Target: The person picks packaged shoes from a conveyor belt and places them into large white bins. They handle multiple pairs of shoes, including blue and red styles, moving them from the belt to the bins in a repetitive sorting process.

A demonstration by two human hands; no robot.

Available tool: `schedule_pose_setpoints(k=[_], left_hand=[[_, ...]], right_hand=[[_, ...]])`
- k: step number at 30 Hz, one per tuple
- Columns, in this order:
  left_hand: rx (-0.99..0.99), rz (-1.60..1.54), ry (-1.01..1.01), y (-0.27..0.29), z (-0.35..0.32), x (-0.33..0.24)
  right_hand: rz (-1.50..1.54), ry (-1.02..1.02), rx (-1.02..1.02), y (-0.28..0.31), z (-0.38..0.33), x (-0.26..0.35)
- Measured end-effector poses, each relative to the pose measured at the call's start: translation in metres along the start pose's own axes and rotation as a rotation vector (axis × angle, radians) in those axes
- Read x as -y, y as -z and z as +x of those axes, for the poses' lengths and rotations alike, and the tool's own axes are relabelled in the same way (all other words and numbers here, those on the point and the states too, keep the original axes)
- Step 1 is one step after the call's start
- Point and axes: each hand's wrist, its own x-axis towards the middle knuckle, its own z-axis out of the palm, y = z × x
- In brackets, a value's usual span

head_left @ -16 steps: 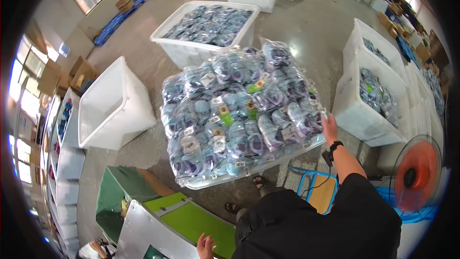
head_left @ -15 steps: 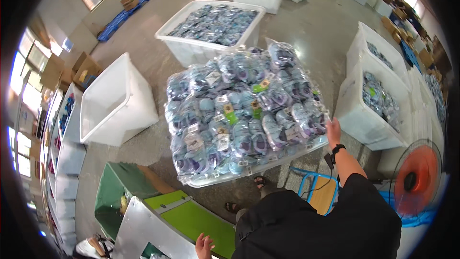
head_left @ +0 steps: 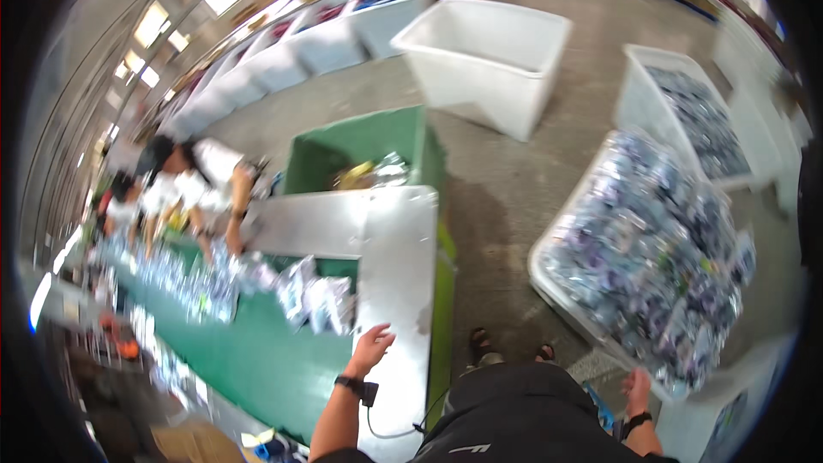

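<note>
My left hand (head_left: 373,348), with a black band and small box at the wrist, hovers over the edge of a metal table (head_left: 399,266). Its fingers are apart and hold nothing. Beside it, clear bagged items (head_left: 319,300) lie on a green conveyor belt (head_left: 231,360). My right hand (head_left: 636,390) is low at the near side of a white bin (head_left: 549,279); blur hides whether its fingers touch the rim. That bin is heaped with pairs of pale blue and purple shoes (head_left: 651,257) in clear bags.
Co-workers (head_left: 197,171) lean over the belt at the left. A green bin (head_left: 360,141) stands behind the metal table. Farther back are a white bin (head_left: 489,43) and a row of filled white bins (head_left: 326,47). Another bin of bagged shoes (head_left: 699,111) stands at the right.
My view has swung left, bringing the conveyor and co-workers into sight. The heaped bin now appears at the right. My left hand has come up over the metal table.
</note>
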Motion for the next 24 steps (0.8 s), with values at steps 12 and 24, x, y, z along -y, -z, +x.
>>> schedule_pose_setpoints(k=[12, 24], left_hand=[[-0.475, 0.052, -0.061, 0.153, 0.058, 0.105], [-0.419, -0.249, 0.138, 0.160, 0.117, 0.144]], right_hand=[[-0.531, -0.059, 0.477, -0.137, -0.053, 0.086], [-0.699, -0.069, 0.461, -0.152, -0.125, 0.071]])
